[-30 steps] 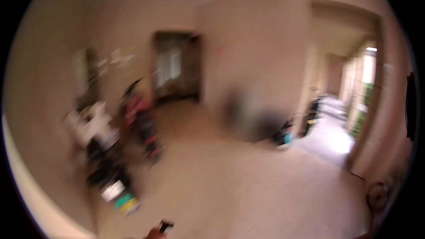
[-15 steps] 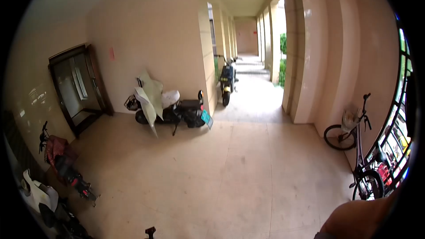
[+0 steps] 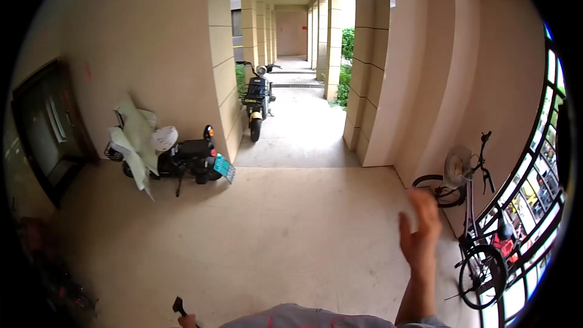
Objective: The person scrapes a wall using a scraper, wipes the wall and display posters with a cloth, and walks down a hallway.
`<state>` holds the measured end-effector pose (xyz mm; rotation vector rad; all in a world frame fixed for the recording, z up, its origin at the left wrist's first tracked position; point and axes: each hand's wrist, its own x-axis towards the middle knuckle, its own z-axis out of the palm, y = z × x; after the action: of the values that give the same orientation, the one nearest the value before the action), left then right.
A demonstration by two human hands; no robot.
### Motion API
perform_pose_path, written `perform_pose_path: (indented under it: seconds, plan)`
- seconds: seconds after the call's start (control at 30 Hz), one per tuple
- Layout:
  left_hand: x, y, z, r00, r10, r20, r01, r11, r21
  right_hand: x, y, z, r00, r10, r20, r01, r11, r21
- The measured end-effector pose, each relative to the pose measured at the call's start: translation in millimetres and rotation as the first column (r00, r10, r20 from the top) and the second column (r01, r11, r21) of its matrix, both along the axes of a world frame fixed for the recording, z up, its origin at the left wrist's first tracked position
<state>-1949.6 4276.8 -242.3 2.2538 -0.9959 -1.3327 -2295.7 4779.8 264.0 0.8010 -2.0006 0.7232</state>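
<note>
My right hand (image 3: 422, 231) is raised in front of the floor on the right, fingers and thumb apart with nothing in it, slightly blurred. Behind it in the view stands a bicycle (image 3: 470, 209) with a plastic-covered basket. Low at the bottom edge, my left hand (image 3: 187, 321) shows only in part, closed around a short dark object (image 3: 178, 306) with a widened end. The rest of that object is hidden, so its kind is unclear. My grey shirt (image 3: 291, 316) fills the bottom middle.
A scooter (image 3: 188, 158) with a pale cover stands along the left wall. Another scooter (image 3: 257, 100) is parked at the mouth of a pillared corridor (image 3: 297, 115). A dark-framed door (image 3: 51, 127) is at far left, and a metal grille (image 3: 528, 200) runs along the right.
The view has turned right, shifting the surroundings leftward. My right hand has come up into view, where only an arm showed before. Part of my left hand now shows with the dark object.
</note>
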Motion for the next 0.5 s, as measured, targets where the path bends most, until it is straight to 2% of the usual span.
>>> perform_pose_path:
  seconds: [0.03, 0.07, 0.1, 0.13, 0.2, 0.23, 0.27, 0.3, 0.33, 0.37, 0.4, 0.43, 0.47, 0.5]
  plan:
    - [-33, 2, -8, 0.996, 0.048, -0.075, -0.052, 0.997, -0.051, -33, 5, -27, 0.972, -0.05, 0.231, 0.02, 0.991, 0.129]
    - [-90, 17, 35, 0.98, -0.135, -0.147, 0.113, 0.983, -0.147, -57, 18, -64, 0.897, -0.15, 0.415, 0.039, 0.964, 0.264]
    - [-151, 35, 87, 0.927, -0.307, -0.215, 0.249, 0.933, -0.259, -78, 41, -120, 0.814, -0.306, 0.493, 0.069, 0.894, 0.442]
    - [-213, 23, 95, 0.902, -0.426, -0.072, 0.408, 0.894, -0.185, -90, 56, -154, 0.659, -0.456, 0.598, 0.052, 0.82, 0.57]
    - [-319, 41, 154, 0.69, -0.723, -0.037, 0.692, 0.675, -0.256, -101, 82, -220, 0.442, -0.466, 0.766, 0.082, 0.872, 0.483]
    - [-368, 48, 163, 0.56, -0.813, -0.157, 0.701, 0.567, -0.433, -102, 87, -236, 0.33, -0.49, 0.807, 0.13, 0.87, 0.475]
    - [-416, 57, 178, 0.476, -0.853, -0.215, 0.718, 0.518, -0.464, -108, 89, -248, 0.231, -0.501, 0.834, 0.07, 0.863, 0.5]
    - [-464, 56, 162, 0.363, -0.893, -0.265, 0.683, 0.449, -0.577, -116, 93, -264, 0.119, -0.51, 0.852, 0.024, 0.859, 0.511]
    - [-508, 76, 196, 0.352, -0.91, -0.221, 0.733, 0.415, -0.54, -132, 103, -292, 0.098, -0.522, 0.848, -0.027, 0.85, 0.526]
    - [-548, 82, 204, 0.257, -0.939, -0.228, 0.738, 0.343, -0.581, -155, 99, -293, 0.104, -0.484, 0.869, -0.085, 0.866, 0.493]
    - [-590, 84, 201, 0.213, -0.953, -0.216, 0.733, 0.302, -0.609, -178, 97, -294, 0.078, -0.409, 0.909, 0.009, 0.912, 0.41]
    - [-624, 95, 212, 0.176, -0.919, -0.352, 0.692, 0.37, -0.62, -210, 92, -293, 0.083, -0.418, 0.905, 0.093, 0.907, 0.411]
    - [-659, 92, 204, 0.013, -0.87, -0.492, 0.606, 0.398, -0.689, -241, 88, -308, 0.216, -0.432, 0.876, 0.264, 0.889, 0.373]
    - [-680, 74, 200, 0.098, -0.87, -0.482, 0.786, 0.365, -0.499, -275, 78, -286, 0.23, -0.478, 0.847, 0.297, 0.864, 0.407]
